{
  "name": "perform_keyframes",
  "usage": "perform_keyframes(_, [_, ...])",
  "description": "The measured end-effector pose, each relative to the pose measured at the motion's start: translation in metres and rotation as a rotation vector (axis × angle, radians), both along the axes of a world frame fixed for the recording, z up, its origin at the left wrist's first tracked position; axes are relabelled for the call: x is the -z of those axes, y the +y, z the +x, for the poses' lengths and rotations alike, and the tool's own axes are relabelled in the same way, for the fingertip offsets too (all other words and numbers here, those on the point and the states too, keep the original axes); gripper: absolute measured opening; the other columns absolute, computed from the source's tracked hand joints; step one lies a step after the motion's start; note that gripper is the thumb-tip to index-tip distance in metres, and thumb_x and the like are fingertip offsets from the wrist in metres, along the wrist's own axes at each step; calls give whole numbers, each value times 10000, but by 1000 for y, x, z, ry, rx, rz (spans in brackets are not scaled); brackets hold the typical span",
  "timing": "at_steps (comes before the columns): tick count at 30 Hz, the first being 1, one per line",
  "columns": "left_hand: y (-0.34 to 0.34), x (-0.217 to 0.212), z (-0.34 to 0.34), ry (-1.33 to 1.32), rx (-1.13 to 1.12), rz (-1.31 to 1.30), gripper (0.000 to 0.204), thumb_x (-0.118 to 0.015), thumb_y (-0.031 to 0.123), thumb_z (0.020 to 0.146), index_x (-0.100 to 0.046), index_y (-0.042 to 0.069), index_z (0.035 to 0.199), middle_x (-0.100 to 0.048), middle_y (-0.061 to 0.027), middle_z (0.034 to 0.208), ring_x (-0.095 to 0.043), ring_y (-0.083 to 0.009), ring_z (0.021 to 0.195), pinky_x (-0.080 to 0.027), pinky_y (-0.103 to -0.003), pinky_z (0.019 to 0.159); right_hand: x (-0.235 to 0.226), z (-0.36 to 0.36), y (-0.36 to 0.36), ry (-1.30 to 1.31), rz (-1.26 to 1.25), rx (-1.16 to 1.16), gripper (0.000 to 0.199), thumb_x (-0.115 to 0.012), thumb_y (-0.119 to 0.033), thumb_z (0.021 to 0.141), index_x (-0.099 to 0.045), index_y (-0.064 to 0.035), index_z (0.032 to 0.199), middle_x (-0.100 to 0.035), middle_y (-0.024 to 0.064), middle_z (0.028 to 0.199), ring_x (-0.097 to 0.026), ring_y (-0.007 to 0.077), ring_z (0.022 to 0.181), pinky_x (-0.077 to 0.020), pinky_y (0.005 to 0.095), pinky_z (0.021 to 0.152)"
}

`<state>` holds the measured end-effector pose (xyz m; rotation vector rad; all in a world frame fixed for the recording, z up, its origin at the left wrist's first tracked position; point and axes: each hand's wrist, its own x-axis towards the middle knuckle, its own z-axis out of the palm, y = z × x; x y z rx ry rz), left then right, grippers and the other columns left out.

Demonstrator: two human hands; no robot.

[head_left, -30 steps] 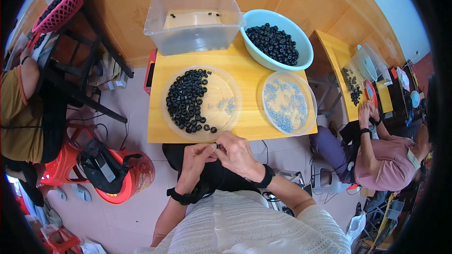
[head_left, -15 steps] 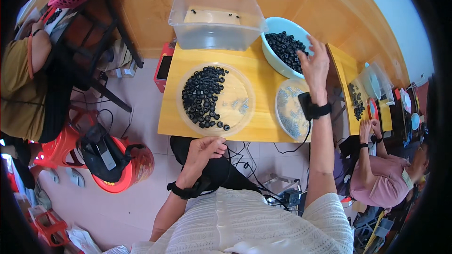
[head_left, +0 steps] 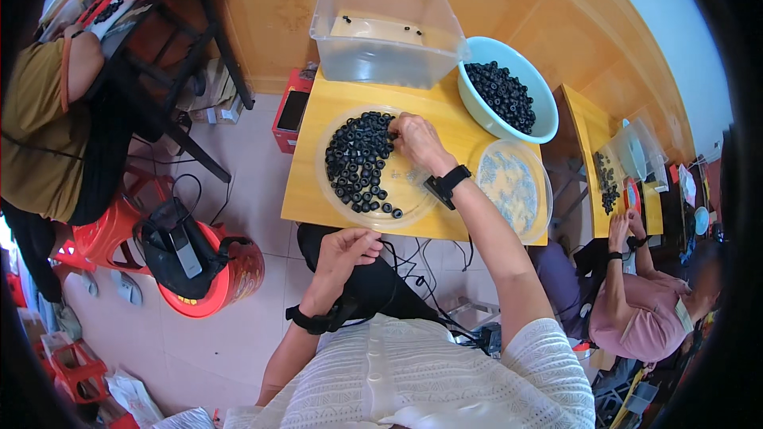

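A round clear shallow tray (head_left: 327, 191) lies on the yellow table, its left side covered with small black ring-shaped parts (head_left: 358, 151). My right hand (head_left: 420, 143) reaches over this tray, fingers bent together at the right edge of the black parts; the back of the hand hides what its fingertips hold, if anything. In front of the table edge, above my lap, my left hand (head_left: 343, 254) is closed with thumb and forefinger pinched. Whatever is between them is too small to make out. A few tiny silvery pieces show beside my right wrist.
A light-blue bowl (head_left: 547, 129) of black parts stands at the back right. Behind the tray is a clear plastic bin (head_left: 373, 59). A second round tray (head_left: 509, 191) holds small silvery pieces. Cables hang below the table. Another person (head_left: 644, 310) works at the right.
My right hand has moved from the blue bowl left to the black parts in the round tray, its spread fingers drawn together. My left hand stays pinched. The view has shifted slightly.
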<state>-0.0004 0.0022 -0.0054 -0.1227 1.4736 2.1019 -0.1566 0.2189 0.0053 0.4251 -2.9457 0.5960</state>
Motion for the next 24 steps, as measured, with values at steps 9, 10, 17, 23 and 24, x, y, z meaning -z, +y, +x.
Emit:
perform_keyframes(9, [-3,-1,-2,53,-44,27,229,-566,170,882,-622,-23,993,-646,-75,836,-611,-109,746,-504,-221,680,-3,20,4,-293,-747,82,198,-648,36,710,-636,18,908,-640,93,822,-633,202,755,-514,305,680])
perform_keyframes(10, [-2,-1,-3,63,-56,34,226,-562,169,884,-622,-22,990,-646,-75,836,-611,-109,745,-505,-221,681,-9,29,2,-393,-904,77,197,-648,26,730,-631,17,926,-637,84,831,-633,182,759,-521,290,685])
perform_keyframes(17, [2,-5,-10,117,-151,75,196,-568,131,874,-617,-12,999,-642,-72,847,-608,-103,752,-507,-218,683,-33,84,-12,-741,-1427,12,216,-616,-19,811,-584,1,1023,-638,82,869,-643,160,792,-541,270,745])
perform_keyframes(23, [15,-10,-10,162,-282,166,224,-596,41,835,-595,9,1057,-624,-53,921,-609,-110,779,-521,-231,711,-13,138,-44,-538,-1394,90,193,-620,26,790,-591,1,979,-630,61,883,-618,111,770,-524,240,696])
perform_keyframes(24, [16,-10,-9,160,-285,187,233,-596,28,831,-592,11,1064,-621,-50,931,-609,-112,782,-524,-234,716,-7,147,-51,-495,-1381,99,194,-623,30,785,-593,1,975,-627,59,884,-613,106,762,-519,231,681])
